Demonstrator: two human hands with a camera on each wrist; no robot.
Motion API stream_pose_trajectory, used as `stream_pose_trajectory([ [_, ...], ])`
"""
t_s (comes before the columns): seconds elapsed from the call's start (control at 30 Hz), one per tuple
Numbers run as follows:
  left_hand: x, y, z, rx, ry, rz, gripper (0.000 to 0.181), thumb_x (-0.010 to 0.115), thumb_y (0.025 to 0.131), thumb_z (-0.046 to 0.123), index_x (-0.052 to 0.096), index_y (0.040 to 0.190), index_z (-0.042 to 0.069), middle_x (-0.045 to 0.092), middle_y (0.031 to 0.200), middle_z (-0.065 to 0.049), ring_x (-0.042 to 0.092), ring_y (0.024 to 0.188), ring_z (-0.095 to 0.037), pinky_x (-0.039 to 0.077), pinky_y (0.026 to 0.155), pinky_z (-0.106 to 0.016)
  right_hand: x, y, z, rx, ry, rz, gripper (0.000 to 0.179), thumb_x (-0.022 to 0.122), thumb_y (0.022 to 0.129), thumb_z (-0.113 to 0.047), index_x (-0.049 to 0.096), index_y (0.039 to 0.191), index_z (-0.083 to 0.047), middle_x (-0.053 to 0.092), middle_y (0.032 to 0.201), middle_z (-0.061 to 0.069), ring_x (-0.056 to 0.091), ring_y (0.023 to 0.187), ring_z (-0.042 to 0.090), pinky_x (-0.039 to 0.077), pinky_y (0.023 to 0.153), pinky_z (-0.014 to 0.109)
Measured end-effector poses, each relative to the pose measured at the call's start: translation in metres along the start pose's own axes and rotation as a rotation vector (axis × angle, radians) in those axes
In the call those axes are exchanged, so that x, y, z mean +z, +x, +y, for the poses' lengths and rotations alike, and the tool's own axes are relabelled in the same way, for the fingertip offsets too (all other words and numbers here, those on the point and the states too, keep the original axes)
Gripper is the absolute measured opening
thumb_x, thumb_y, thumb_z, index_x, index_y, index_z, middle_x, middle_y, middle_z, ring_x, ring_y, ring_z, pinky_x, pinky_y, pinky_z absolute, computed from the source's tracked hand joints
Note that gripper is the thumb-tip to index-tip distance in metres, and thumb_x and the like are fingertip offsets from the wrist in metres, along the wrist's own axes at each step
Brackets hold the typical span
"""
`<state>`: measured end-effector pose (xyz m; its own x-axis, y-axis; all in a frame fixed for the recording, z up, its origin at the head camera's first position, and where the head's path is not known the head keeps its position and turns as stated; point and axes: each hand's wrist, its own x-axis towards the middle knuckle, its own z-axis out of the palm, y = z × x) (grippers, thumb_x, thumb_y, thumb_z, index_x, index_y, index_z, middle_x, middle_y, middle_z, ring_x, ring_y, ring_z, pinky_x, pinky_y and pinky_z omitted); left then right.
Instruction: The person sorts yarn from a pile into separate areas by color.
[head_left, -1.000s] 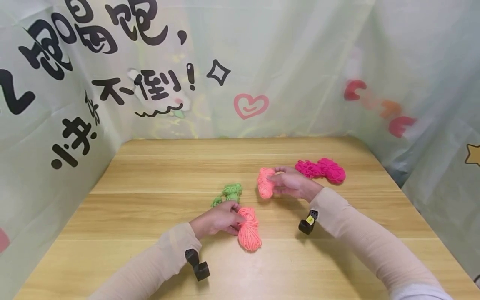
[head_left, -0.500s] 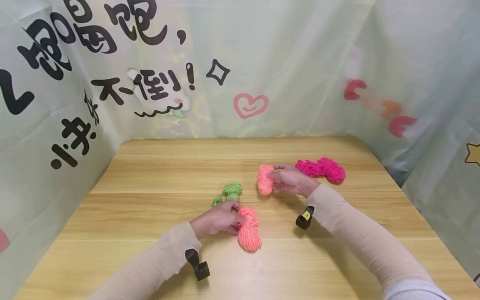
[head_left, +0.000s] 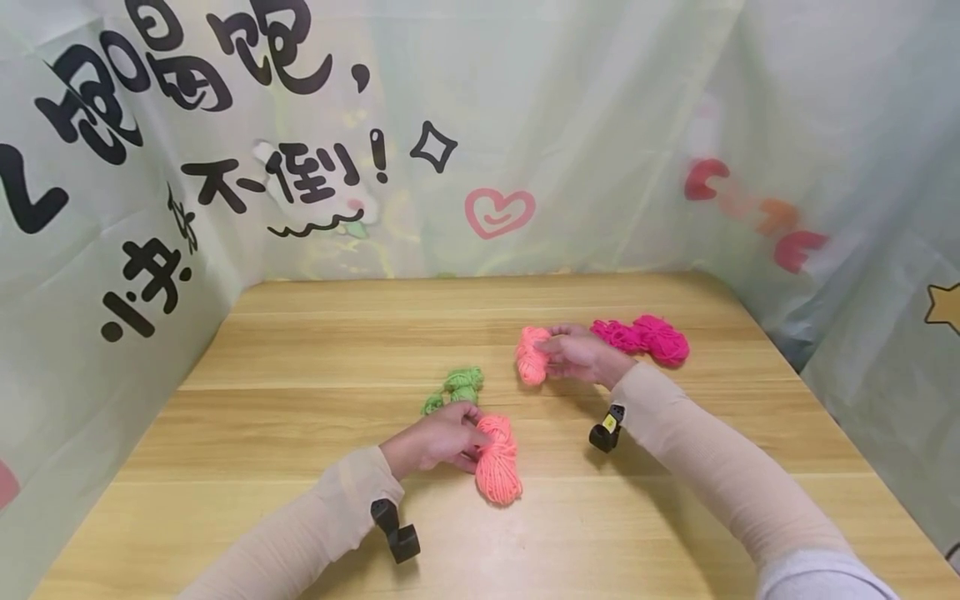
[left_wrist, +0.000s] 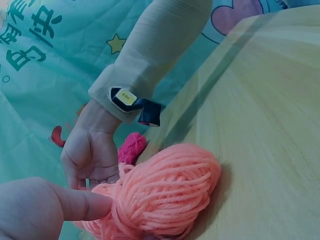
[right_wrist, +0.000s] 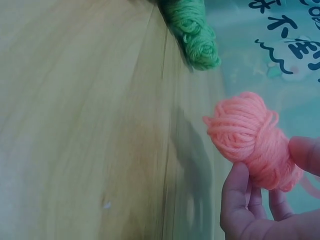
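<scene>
At the far left, the tabletop [head_left: 247, 433] is bordered by a pale cloth [head_left: 420, 242] printed with large black characters. The left hand [head_left: 435, 437] is reached in from the lower left, its wrist covered by a beige sleeve [head_left: 300, 517] from which a black bracket [head_left: 395, 531] is hung. Just beyond that hand, a bundle of green yarn [head_left: 463, 383] is seen on the tabletop, its near end partly hidden by the hand. To the right of the left hand, the larger coral skein [head_left: 498, 471] is pinched at its narrow waist, with the thumb laid over the top; the hidden fingers cannot be fully made out. Its thick end is pointed toward the near edge. Farther back and to the right, the smaller coral skein [head_left: 532, 357] is gripped between the thumb and fingers of the right hand [head_left: 581, 357], on that hand's left side, and is held above the tabletop, a shadow being cast below. Just past the right hand, magenta yarn [head_left: 652, 340] is seen on the tabletop, partly screened by the wrist.
</scene>
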<state>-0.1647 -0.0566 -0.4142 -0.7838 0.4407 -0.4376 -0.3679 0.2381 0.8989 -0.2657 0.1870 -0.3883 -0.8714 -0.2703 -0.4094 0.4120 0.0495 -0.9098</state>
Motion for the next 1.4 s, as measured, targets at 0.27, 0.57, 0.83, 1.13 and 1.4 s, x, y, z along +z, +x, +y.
stream_pose_trajectory([
  [0.27, 0.001, 0.002, -0.001, -0.007, -0.007, -0.008, 0.034, 0.059, 0.091, -0.004, 0.043, 0.120, -0.004, 0.055, 0.089, -0.017, 0.058, 0.074, -0.023, 0.059, 0.066, -0.039, -0.005, 0.008, 0.001, 0.000, 0.002, 0.004, 0.039, 0.055, 0.095, -0.002, 0.035, 0.128, -0.001, 0.055, 0.089, 0.003, 0.055, 0.075, 0.014, 0.051, 0.074, 0.030],
  [0.57, 0.001, 0.003, 0.000, -0.003, -0.016, -0.009, 0.035, 0.059, 0.090, -0.005, 0.043, 0.122, -0.005, 0.054, 0.093, -0.019, 0.058, 0.074, -0.024, 0.059, 0.066, -0.038, -0.006, 0.016, 0.002, -0.001, -0.009, 0.033, 0.037, 0.056, 0.095, -0.001, 0.037, 0.127, -0.001, 0.054, 0.093, 0.006, 0.055, 0.078, 0.015, 0.051, 0.074, 0.028],
  [0.83, 0.001, 0.005, 0.002, 0.001, -0.017, -0.022, 0.034, 0.059, 0.091, -0.003, 0.043, 0.122, -0.004, 0.053, 0.094, -0.018, 0.058, 0.075, -0.024, 0.058, 0.068, -0.039, -0.004, 0.023, 0.003, -0.005, -0.030, 0.065, 0.039, 0.057, 0.094, -0.002, 0.037, 0.127, 0.000, 0.053, 0.093, 0.006, 0.054, 0.077, 0.014, 0.052, 0.074, 0.028],
  [1.13, 0.001, 0.008, 0.004, 0.004, -0.015, -0.026, 0.036, 0.059, 0.090, -0.004, 0.043, 0.123, -0.005, 0.054, 0.093, -0.018, 0.057, 0.075, -0.024, 0.058, 0.067, -0.038, -0.004, 0.026, 0.005, -0.001, -0.075, 0.098, 0.042, 0.058, 0.095, -0.003, 0.037, 0.131, 0.001, 0.055, 0.092, 0.006, 0.055, 0.076, 0.014, 0.053, 0.073, 0.028],
  [1.4, 0.000, 0.013, 0.013, 0.027, -0.025, -0.018, 0.038, 0.057, 0.090, -0.005, 0.041, 0.125, -0.005, 0.053, 0.096, -0.018, 0.059, 0.077, -0.025, 0.058, 0.071, -0.040, -0.001, 0.028, 0.005, -0.028, -0.134, 0.094, 0.048, 0.058, 0.094, -0.004, 0.034, 0.135, 0.004, 0.054, 0.087, 0.006, 0.055, 0.073, 0.013, 0.052, 0.067, 0.026],
])
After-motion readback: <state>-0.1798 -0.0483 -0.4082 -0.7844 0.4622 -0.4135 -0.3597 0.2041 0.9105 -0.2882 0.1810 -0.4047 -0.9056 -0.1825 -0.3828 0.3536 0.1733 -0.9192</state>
